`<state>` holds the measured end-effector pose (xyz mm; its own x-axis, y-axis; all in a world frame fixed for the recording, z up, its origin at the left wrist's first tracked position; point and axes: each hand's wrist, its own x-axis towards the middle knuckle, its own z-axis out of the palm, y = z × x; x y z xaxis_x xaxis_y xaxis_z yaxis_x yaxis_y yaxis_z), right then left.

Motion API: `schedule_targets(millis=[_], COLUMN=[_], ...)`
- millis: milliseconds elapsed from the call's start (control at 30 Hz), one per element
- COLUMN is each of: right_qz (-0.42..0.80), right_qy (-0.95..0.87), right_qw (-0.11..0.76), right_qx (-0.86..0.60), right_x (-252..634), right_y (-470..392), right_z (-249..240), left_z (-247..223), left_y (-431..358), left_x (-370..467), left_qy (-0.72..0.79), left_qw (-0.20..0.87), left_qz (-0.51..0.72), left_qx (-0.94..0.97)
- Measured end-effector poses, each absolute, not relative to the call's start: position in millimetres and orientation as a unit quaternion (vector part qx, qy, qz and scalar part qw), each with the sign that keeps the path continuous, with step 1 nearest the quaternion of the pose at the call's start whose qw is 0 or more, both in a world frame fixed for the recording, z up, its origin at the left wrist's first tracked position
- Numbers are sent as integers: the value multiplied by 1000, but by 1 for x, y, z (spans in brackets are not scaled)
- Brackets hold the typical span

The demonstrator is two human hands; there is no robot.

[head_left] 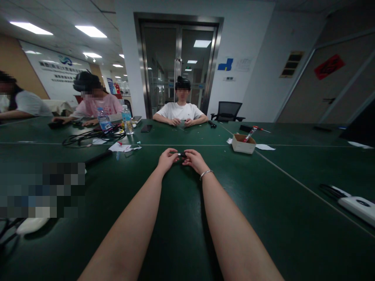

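Note:
Both my arms reach out over the dark green table (181, 195). Between my hands is a small object, silver at its left end and black at its right (181, 155). The fingertips of my left hand (168, 159) pinch its silver end. My right hand (194, 160), with a silver bracelet (206, 173) at the wrist, holds the black end between thumb and fingers. What the small object is cannot be made out.
A small box (243, 145) with a red-handled tool stands right of my hands. Left lie papers (120, 147), black cables (84, 136) and two water bottles (127, 121). A person in white (181, 112) sits opposite; others sit at the left. A white device (357, 207) lies far right.

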<state>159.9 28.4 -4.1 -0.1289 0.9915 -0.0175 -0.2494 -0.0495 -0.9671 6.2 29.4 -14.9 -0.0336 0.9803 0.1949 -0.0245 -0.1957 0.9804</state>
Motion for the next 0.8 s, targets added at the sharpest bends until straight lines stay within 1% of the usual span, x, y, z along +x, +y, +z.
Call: schedule_targets(millis=[433, 633, 800], right_qz=[594, 596, 595], right_qy=[-439, -440, -439], right_qw=[529, 528, 530], right_qx=[-418, -415, -415], right_x=[160, 160, 160], right_y=[28, 29, 29], right_z=[-2, -4, -4], left_z=[-25, -20, -19], left_y=[36, 30, 28], left_x=[5, 6, 7], left_qy=[487, 464, 471], left_qw=[349, 371, 373], left_qz=[529, 550, 528], left_qx=[601, 587, 600])
